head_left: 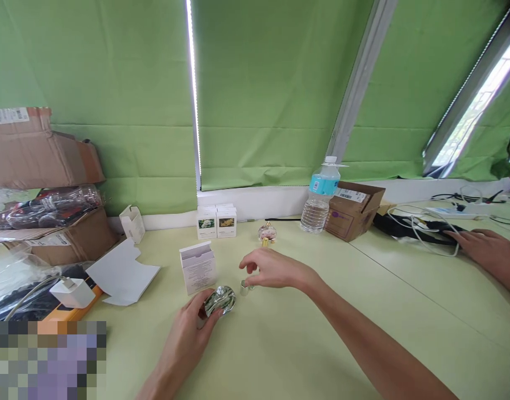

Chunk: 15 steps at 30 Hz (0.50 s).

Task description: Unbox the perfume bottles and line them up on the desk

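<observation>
My left hand [196, 319] is closed around a clear, rounded glass perfume bottle [224, 301], tilted just above or on the table; its neck faces up. My right hand [271, 269] hovers to the right of it, with the thumb and curled forefinger apart. Just below that thumb tip, a small silvery cap [244, 289] stands on the table, close to or touching the thumb. Behind the left hand stands an open white carton [199, 269] with printed text. Farther back, beyond my right hand, sits a pinkish round perfume bottle [267, 233] with gold parts in front of it.
Small white boxes [216, 222] line the back wall. A water bottle [320, 194] and a brown carton [353, 211] stand back right. Boxes, plastic wrap and a white charger [73, 293] crowd the left. At right, another person's hand [488, 250] touches a black item among cables.
</observation>
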{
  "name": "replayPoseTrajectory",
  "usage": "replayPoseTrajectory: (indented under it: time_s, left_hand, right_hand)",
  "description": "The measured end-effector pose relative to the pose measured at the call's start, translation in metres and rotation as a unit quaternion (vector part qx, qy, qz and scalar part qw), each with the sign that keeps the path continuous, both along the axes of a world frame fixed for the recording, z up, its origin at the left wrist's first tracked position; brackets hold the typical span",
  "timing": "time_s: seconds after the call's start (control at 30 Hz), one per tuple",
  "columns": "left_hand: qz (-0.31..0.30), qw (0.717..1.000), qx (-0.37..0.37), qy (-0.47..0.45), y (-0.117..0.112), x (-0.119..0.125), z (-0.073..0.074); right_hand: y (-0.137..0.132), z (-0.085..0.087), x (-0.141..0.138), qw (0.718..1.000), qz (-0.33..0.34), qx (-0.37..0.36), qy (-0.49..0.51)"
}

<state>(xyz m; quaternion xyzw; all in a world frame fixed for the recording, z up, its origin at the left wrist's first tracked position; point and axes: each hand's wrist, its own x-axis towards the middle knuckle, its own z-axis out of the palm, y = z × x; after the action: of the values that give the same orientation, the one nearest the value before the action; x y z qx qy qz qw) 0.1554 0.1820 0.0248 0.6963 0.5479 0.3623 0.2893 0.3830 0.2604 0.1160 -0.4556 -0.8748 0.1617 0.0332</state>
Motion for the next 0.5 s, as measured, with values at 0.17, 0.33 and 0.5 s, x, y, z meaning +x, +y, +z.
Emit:
replayPoseTrajectory:
  time_s: [0.17,0.33,0.5]
  left_hand:
    - [-0.013,1.000,0.013,-0.019,0.001,0.001,0.004]
    - [0.007,0.998,0.013,-0.068,-0.001,0.001,0.002]
    - [0.036,0.997,-0.039,-0.064,-0.002,-0.001,0.000]
  right_hand:
    - [-0.013,-0.005,-0.023,0.992,0.094,-0.060,0.063]
    - [-0.015,-0.001,-0.027,0.987,0.091,-0.075,0.108]
    - [0.007,0.013,0.014,0.989,0.020,-0.031,0.145]
